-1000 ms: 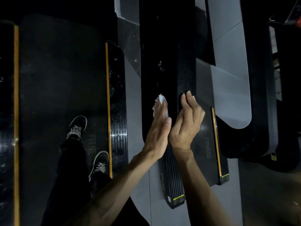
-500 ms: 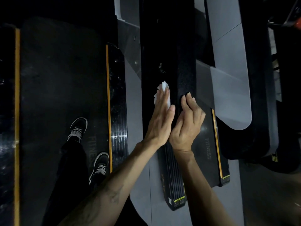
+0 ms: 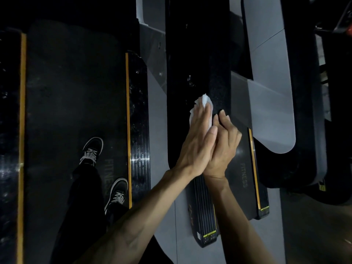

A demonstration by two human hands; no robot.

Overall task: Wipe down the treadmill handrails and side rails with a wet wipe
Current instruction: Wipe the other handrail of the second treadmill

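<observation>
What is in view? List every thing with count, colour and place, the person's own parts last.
wipe: one, white, on the black handrail, under the left fingers.
handrail: one, black, running up the centre.
grey rail: one, grey, right of the handrail.
belt: one, black, at left, under the shoes.
yellow strips: three seen, along the belt edges at left, centre-left and right.
side rail: one, glossy black, right of the left belt.
second belt: one, black, marked FITNESS, lower right of the hands.
shoes: two, black with white laces, on the left belt.
left hand: flat, pressing the wipe.
right hand: beside it, fingers on the handrail.
</observation>
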